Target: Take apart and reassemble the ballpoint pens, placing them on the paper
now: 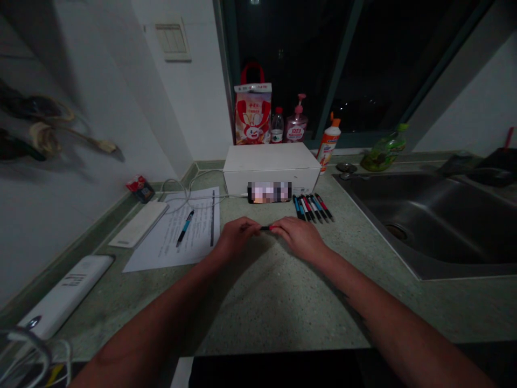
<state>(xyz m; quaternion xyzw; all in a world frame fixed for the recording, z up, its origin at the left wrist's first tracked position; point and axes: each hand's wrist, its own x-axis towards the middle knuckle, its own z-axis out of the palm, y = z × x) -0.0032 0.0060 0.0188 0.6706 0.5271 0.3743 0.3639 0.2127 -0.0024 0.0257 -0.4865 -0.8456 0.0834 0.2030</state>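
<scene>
Facing a speckled counter, you are working with both arms reaching in from 7 and 5 o'clock. The metal sink is lying at 3 o'clock, well apart from your hands. The white box is sitting at 12 o'clock, towards the window side. At 9 o'clock, a printed sheet is lying flat beside your left forearm.

Your right hand and left hand are nearly meeting at the centre of the dial. Just beyond them at 12, a phone is leaning against the box. At 2 o'clock, a row of pens is lying side by side, near your right hand. A single blue-and-black pen is resting on the sheet at 9.

Smallest of all, a slim black-and-red piece, probably a pen or part of one, is spanning the gap between your fingertips. Both grips are closing down to a narrow pinch: the left is holding its dark end, the right its red end. You are, it seems, handling it from both ends at once; whether you are twisting, pushing or pulling, I cannot tell. The next move is probably calling for level wrists, light pressure and both ends staying in line.
</scene>
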